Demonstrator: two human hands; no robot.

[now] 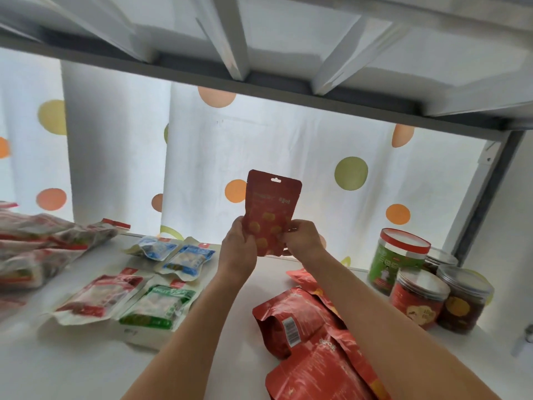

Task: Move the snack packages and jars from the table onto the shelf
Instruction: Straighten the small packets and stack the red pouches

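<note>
I hold a red snack pouch [271, 206] upright above the white shelf board [86, 370], near its back edge. My left hand [240, 245] grips its lower left side and my right hand [302, 239] pinches its lower right side. Below my right arm lies a pile of red pouches [311, 336]. To the left lie a red-and-white package [101, 295], a green-and-white package [158, 306] and two blue-and-white packages [173, 254]. Several jars stand at the right: a green jar with a red lid [398, 261], a red-labelled jar [418, 298] and a dark clear jar [464, 298].
A heap of clear red-trimmed bags [37, 243] fills the left end of the board. A white curtain with coloured dots [288, 145] hangs behind. An upper shelf with white slats [259, 53] runs overhead, and a grey metal post [490, 192] stands at the right.
</note>
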